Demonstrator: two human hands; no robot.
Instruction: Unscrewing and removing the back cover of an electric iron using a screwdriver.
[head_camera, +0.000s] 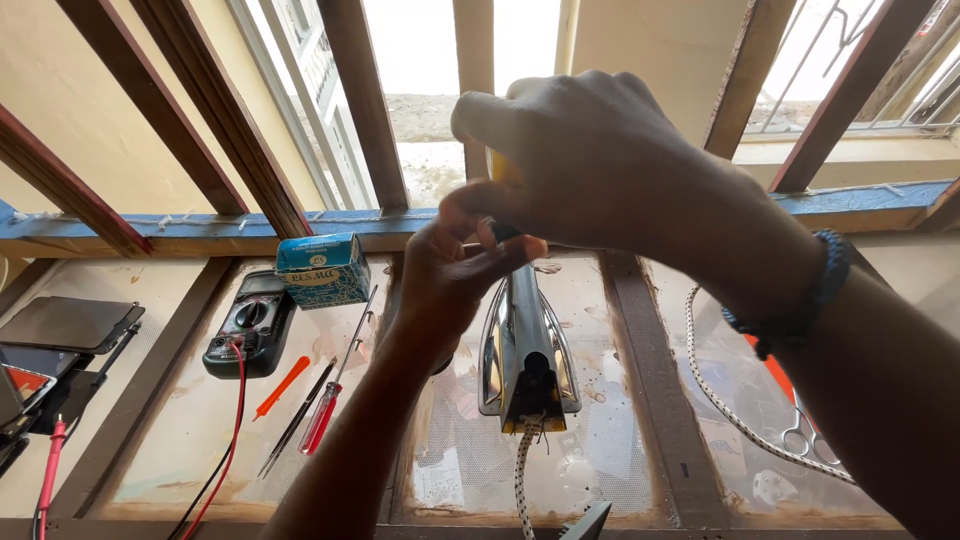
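Hands both up over the chrome iron (527, 350) on the bench (640, 420): left hand (455, 270) fingers pinched at its top, right hand (590, 160) closed round a yellow tool (503, 168)

The iron (527, 350) has a glossy, mirror-bright metal shell with a matt black plastic end. From that end runs a cord (522, 480) in woven cloth, white flecked with black. Left of the iron lies a screwdriver (335, 385) with a clear red plastic handle and a thin metal shaft. Further left sits a meter (248, 325) in dull black plastic. The counter (200, 420) under the iron is rough, stained wood framing cloudy, smeared panels. Behind the meter, the box (322, 268) looks like printed matt card.
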